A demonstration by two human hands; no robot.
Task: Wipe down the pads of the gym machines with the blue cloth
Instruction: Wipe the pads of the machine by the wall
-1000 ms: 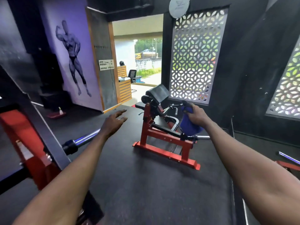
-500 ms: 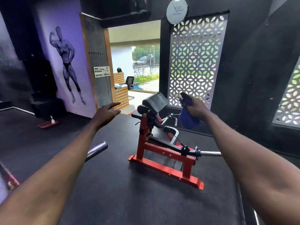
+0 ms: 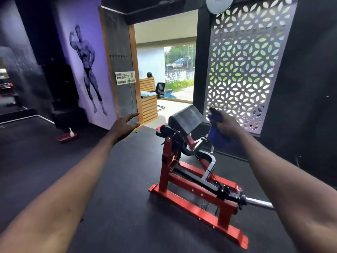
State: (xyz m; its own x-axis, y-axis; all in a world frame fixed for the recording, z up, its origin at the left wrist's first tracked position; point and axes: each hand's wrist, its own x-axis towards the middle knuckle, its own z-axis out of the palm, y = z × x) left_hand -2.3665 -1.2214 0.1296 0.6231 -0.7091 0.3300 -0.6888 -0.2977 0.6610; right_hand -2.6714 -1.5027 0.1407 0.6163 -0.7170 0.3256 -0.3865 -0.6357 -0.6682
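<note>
- Right hand (image 3: 227, 126) grips the bunched blue cloth (image 3: 217, 136), held in the air just right of the machine's black pad (image 3: 186, 119).
- Left hand (image 3: 123, 127) reaches forward empty, fingers spread.

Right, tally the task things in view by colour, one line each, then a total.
Blue: 1, the blue cloth bunched in the right hand
Black: 1, the angled arm pad
Red: 1, the machine frame
Total: 3
</note>
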